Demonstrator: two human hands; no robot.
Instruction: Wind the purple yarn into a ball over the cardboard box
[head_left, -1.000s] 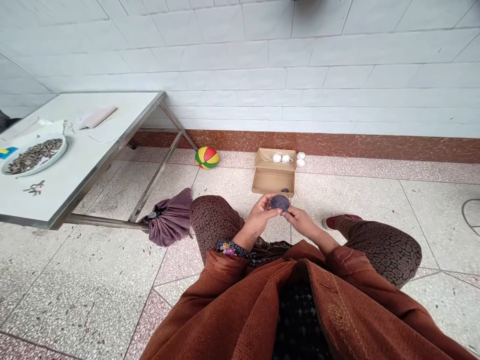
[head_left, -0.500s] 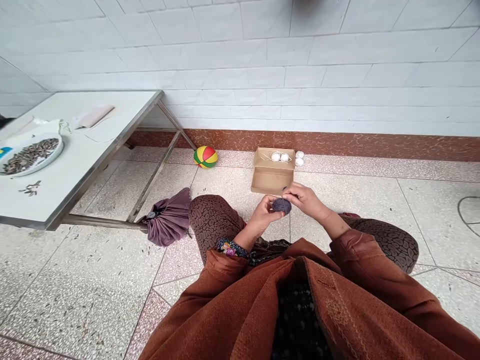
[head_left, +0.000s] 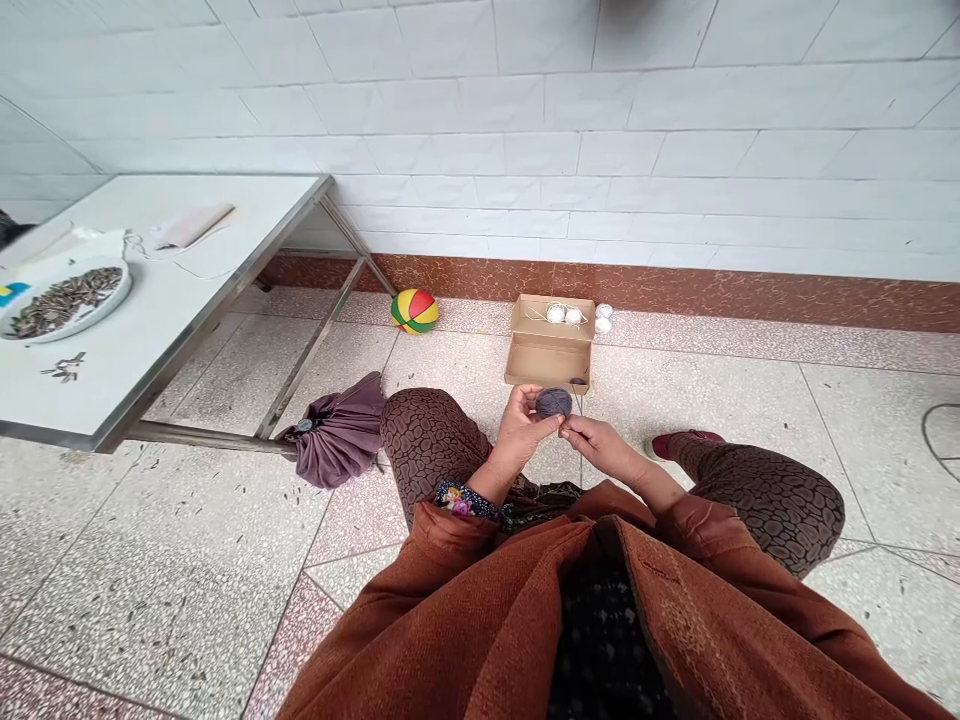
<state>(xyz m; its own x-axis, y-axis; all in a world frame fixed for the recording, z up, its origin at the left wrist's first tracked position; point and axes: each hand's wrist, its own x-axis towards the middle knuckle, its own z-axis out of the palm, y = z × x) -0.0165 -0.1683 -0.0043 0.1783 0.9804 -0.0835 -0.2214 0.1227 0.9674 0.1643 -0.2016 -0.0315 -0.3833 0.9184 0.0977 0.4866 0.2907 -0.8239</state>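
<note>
While the left hand [head_left: 523, 427], half-closed, cups 1 yarn ball [head_left: 555, 402], the right hand [head_left: 598, 445] pinches, seemingly on a strand too fine to see; light, even tension suits winding.

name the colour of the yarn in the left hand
The yarn in the left hand is dark purplish grey, as the head view shows.
</note>
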